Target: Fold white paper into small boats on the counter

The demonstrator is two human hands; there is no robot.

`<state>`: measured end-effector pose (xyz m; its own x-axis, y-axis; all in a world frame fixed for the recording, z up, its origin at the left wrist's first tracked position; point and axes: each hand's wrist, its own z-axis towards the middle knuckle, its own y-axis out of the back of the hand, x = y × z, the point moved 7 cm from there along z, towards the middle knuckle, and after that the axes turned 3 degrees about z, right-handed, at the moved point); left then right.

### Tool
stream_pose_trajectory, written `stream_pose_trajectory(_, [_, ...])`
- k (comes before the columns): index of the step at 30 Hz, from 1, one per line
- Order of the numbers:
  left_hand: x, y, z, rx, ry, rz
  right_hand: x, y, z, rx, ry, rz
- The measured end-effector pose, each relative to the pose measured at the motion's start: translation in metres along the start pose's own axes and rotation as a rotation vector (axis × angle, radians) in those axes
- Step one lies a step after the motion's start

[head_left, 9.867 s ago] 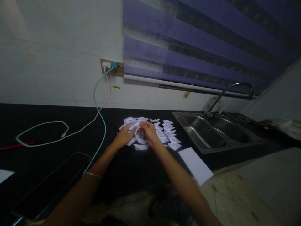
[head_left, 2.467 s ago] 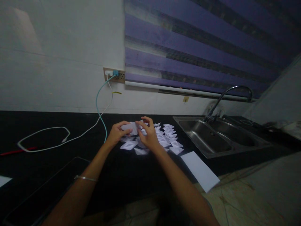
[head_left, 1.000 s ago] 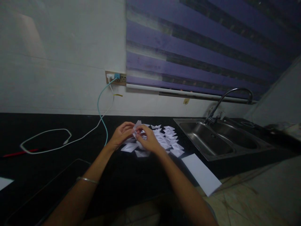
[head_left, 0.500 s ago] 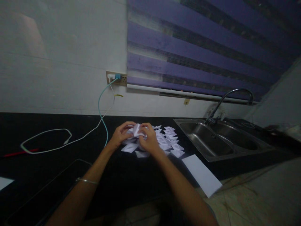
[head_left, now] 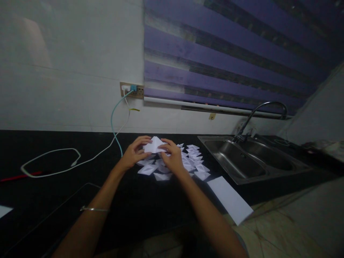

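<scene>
Between my two hands is a folded white paper boat (head_left: 154, 146), its pointed middle facing up. My left hand (head_left: 134, 153) pinches its left end between thumb and fingers. At the other end, my right hand (head_left: 172, 154) grips it the same way. Below and to the right lie several more folded paper boats (head_left: 195, 157) in a loose pile on the black counter (head_left: 139, 204). Part of the pile is hidden behind my right hand.
A stack of white paper (head_left: 230, 200) lies at the counter's front edge, right of the pile. Beyond it is a double steel sink (head_left: 239, 161) with a curved tap (head_left: 251, 116). At left are a white cable (head_left: 51, 152) and a red pen-like stick (head_left: 20, 177).
My hands have drawn slightly apart, and the paper boat between them is now spread wider and flatter, with its peak showing. The view has shifted a little.
</scene>
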<state>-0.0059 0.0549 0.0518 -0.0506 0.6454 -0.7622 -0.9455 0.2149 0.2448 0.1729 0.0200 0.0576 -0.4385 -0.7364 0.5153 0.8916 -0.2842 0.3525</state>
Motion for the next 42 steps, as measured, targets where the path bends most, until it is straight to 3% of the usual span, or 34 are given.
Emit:
stream_pose_trajectory(8, [0.013,-0.007,-0.003,0.037,0.181,0.031,-0.009,0.000,0.001,-0.001,-0.097,0.065])
stream_pose_trajectory(18, [0.018,-0.005,-0.003,0.073,0.229,-0.029,-0.022,0.004,0.001,-0.002,-0.207,0.043])
stream_pose_trajectory(35, [0.006,0.008,-0.004,-0.105,0.292,-0.014,-0.042,0.003,0.001,0.074,-0.371,0.307])
stream_pose_trajectory(42, [0.007,0.019,-0.006,-0.171,0.308,0.017,-0.033,0.005,0.000,0.131,-0.411,0.391])
